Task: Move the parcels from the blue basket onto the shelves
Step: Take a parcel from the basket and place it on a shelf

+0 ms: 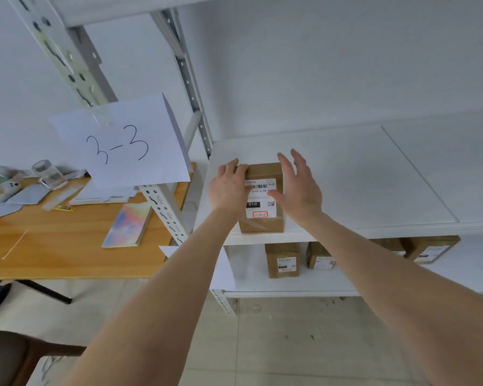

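Observation:
A brown cardboard parcel (262, 201) with a white label marked 010 stands near the front left edge of a white shelf (360, 176). My left hand (229, 185) rests against the parcel's left side, with its fingers lying over the top left corner. My right hand (299, 185) hovers at the parcel's right side with straight, spread fingers, just off or barely touching it. The blue basket is not in view.
The shelf below (262, 285) carries several more brown parcels (282, 260). A paper sign reading 3-3 (123, 143) hangs on the rack's left post. A wooden table (67, 240) at the left holds a glass, papers and a notebook. The shelf's right part is bare.

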{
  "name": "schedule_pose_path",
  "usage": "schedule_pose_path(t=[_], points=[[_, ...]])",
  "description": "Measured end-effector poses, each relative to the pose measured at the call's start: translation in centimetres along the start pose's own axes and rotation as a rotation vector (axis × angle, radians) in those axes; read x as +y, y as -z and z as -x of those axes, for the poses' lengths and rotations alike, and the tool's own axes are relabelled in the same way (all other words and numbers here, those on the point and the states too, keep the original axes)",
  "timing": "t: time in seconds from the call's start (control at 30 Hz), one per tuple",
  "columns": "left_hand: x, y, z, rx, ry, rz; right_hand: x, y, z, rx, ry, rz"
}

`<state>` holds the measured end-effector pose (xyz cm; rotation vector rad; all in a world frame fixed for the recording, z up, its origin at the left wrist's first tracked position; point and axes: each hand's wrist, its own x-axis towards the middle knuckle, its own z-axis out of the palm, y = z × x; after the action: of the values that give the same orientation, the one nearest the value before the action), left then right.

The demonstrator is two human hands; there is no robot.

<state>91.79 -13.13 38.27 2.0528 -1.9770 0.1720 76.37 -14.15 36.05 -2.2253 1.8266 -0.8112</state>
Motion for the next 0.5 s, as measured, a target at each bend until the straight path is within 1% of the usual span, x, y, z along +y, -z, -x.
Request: schedule_pose_path(t=[0.07,0.1,0.2,0.27,0.37,0.5], points=[[0.3,0.1,-0.1,0.007,-0.059,-0.053,-0.8,0.7,-0.4,-0.052,0.128,0.127],[0.5,0.2,-0.1,0.009,-0.073,-0.069,-1.1,0.7,-0.5,-0.088,0.148,0.160],[0.7,0.4,0.0,-0.002,-0.079,-0.096,-1.6,0.5,-0.5,-0.174,0.103,0.166],[0.6,0.4,0.1,-0.031,-0.090,-0.100,-1.7,0.5,-0.3,-0.201,0.071,0.141],[0.4,0.3,0.1,-0.067,-0.128,-0.124,-1.6,0.3,-0.3,-0.178,0.067,0.127],[0.2,0.0,-0.1,-0.073,-0.159,-0.133,-1.5,-0.5,-0.4,-0.153,0.084,0.144]])
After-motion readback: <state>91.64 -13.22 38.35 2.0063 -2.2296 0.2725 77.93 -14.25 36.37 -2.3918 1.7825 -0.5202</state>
